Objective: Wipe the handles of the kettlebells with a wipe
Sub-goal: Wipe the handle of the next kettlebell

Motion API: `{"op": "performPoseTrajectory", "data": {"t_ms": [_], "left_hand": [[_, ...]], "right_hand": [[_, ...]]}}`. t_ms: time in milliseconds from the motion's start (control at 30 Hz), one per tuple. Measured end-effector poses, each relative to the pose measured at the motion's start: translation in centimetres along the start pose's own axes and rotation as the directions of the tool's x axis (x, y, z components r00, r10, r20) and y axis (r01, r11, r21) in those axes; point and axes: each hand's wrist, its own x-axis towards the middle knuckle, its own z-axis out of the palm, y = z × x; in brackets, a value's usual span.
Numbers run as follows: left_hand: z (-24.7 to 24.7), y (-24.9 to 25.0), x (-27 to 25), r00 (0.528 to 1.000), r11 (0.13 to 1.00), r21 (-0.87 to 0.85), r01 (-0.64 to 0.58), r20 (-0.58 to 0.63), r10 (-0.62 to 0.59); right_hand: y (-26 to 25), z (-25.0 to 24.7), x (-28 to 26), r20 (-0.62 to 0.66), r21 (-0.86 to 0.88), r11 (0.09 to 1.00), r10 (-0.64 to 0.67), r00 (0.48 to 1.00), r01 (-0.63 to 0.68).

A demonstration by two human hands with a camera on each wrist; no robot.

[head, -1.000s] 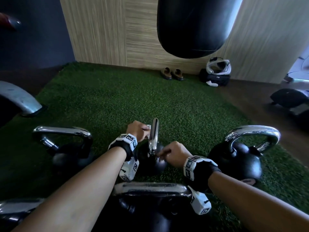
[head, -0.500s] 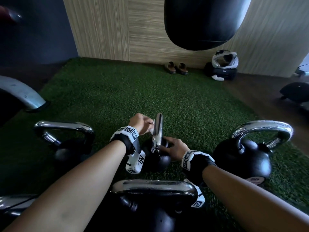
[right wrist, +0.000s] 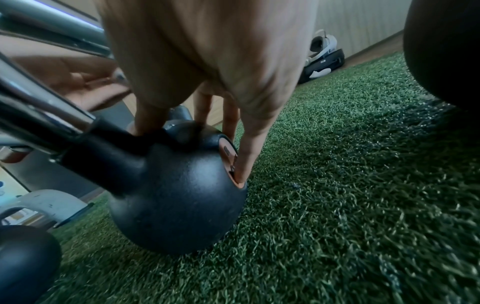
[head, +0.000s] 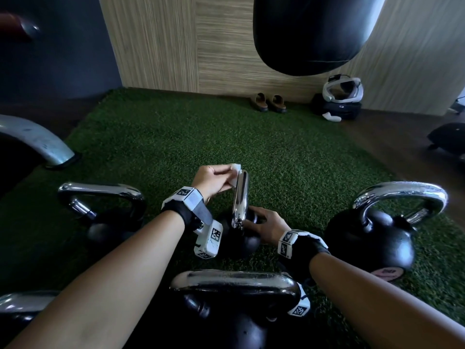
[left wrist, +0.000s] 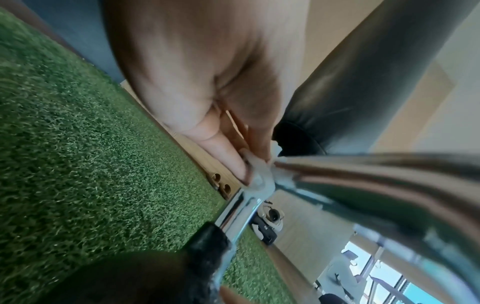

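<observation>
A small black kettlebell [head: 242,241] [right wrist: 176,195] stands on the green turf [head: 176,147] in front of me, its chrome handle [head: 240,197] [left wrist: 376,181] edge-on. My left hand [head: 214,178] pinches a white wipe [head: 235,176] [left wrist: 259,176] against the far top corner of that handle. My right hand [head: 266,225] rests on the kettlebell's black body, fingers [right wrist: 244,148] spread down over its top and side, steadying it.
Larger chrome-handled kettlebells stand at the left [head: 105,210], the right [head: 377,230] and close in front of me [head: 234,298]. A black punching bag [head: 312,34] hangs ahead. Slippers [head: 268,103] and a headset on a case [head: 339,99] lie by the wooden wall. A metal frame foot [head: 42,144] is at the left.
My left hand has slid the wipe up and away along the handle to its far top corner. My right hand has dropped from near the handle onto the kettlebell's body.
</observation>
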Motion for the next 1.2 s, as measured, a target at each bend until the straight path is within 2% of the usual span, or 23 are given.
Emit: {"op": "performPoseTrajectory", "data": {"t_ms": [133,300,367,433,467,600,733,833,900,1000,1100,1200], "left_hand": [[-1.1,0.2,-0.7,0.995,0.999,0.005,0.037,0.097,-0.038],[-1.4,1.1,-1.6,0.994,0.996,0.091,-0.016,0.105,0.006],[-2.1,1.6,-2.4,0.975,0.991,0.133,-0.014,0.221,-0.015],[-3.0,1.8,-3.3,0.936,0.984,0.18,-0.016,0.349,-0.049],[-3.3,1.9,-3.7,0.927,0.982,0.188,-0.021,0.373,-0.051],[-3.2,1.6,-4.3,0.956,0.981,0.181,-0.066,0.293,0.01],[-3.9,0.9,-5.8,0.898,0.971,0.219,-0.101,0.439,-0.006],[-4.6,0.5,-6.7,0.894,0.955,0.238,-0.178,0.444,0.056],[-4.8,0.0,-7.1,0.89,0.925,0.283,-0.252,0.444,0.106],[-4.8,-0.7,-7.8,0.857,0.855,0.387,-0.346,0.501,0.121],[-5.0,-0.7,-8.1,0.854,0.833,0.386,-0.395,0.49,0.177],[-4.8,-1.2,-8.3,0.85,0.763,0.472,-0.441,0.491,0.188]], "right_hand": [[0.2,-0.1,0.1,-0.001,0.023,1.0,-0.008,1.0,0.008],[1.1,0.0,0.9,0.006,0.068,0.997,-0.027,1.0,0.026],[0.7,-0.2,0.7,-0.003,0.07,0.997,-0.03,1.0,0.03],[0.3,-0.3,0.3,0.005,0.06,0.998,-0.031,1.0,0.031],[0.2,-0.3,0.2,0.01,0.056,0.998,-0.035,0.999,0.035],[0.5,0.0,0.8,0.021,0.055,0.998,-0.042,0.999,0.04],[0.4,-0.1,0.6,0.023,0.042,0.998,-0.036,0.999,0.035],[-0.6,-0.2,-0.2,0.021,0.013,0.999,-0.05,0.999,0.049],[-0.8,-0.4,-0.4,0.03,-0.001,0.999,-0.046,0.998,0.047],[-0.8,-0.4,-0.5,0.036,0.007,0.998,-0.065,0.997,0.064],[-0.6,-0.3,-0.3,0.031,-0.009,0.998,-0.067,0.997,0.067],[-0.6,-0.2,-0.3,0.006,-0.009,0.997,-0.081,0.997,0.081]]}}
